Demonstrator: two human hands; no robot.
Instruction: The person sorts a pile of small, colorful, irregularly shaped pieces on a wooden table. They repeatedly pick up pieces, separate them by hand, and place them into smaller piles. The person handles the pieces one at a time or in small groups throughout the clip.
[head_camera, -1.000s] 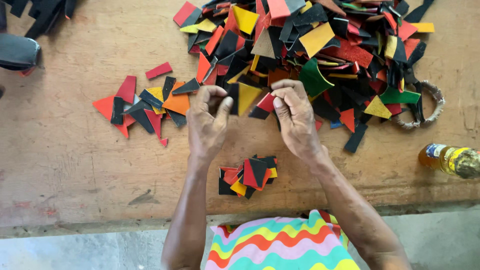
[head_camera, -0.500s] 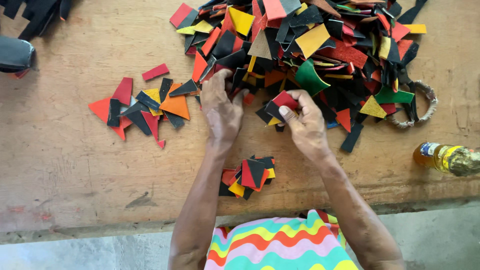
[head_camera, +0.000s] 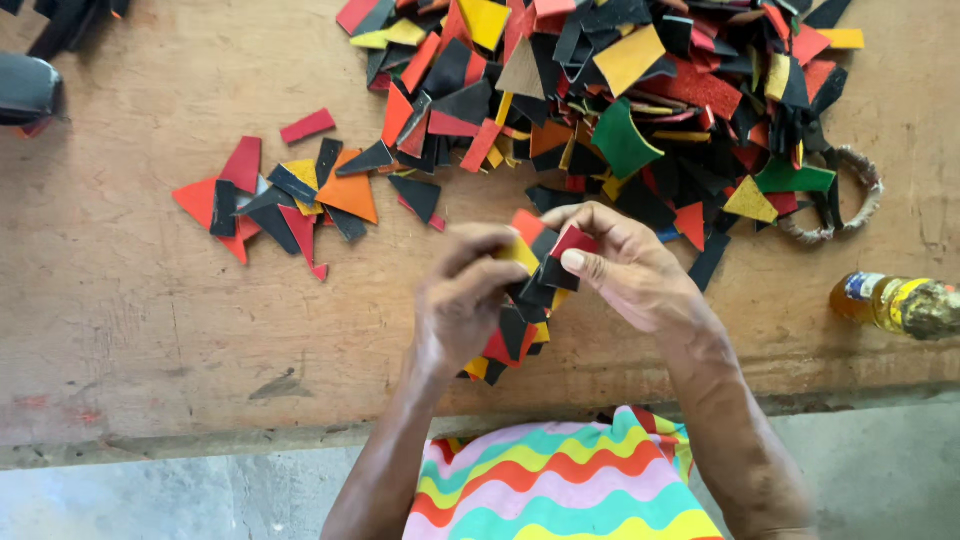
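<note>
My left hand (head_camera: 462, 300) and my right hand (head_camera: 625, 270) meet over the near middle of a wooden table (head_camera: 120, 330). Between their fingertips they pinch a small bunch of cut leather pieces (head_camera: 545, 262), red, black and yellow. Just below the hands lies a small stack of similar pieces (head_camera: 508, 345), partly hidden by my left hand. A big heap of coloured leather scraps (head_camera: 620, 90) covers the far right of the table. A smaller spread of triangular scraps (head_camera: 280, 195) lies to the far left of the hands.
A small bottle of yellow liquid (head_camera: 893, 303) lies at the right edge. A woven ring (head_camera: 850, 200) sits by the heap's right side. A dark object (head_camera: 25, 90) is at the far left. The table's front edge (head_camera: 200, 440) runs below the hands.
Both hands have drawn back from the big heap toward me, carrying the picked scraps. They now hold them just above the small stack.
</note>
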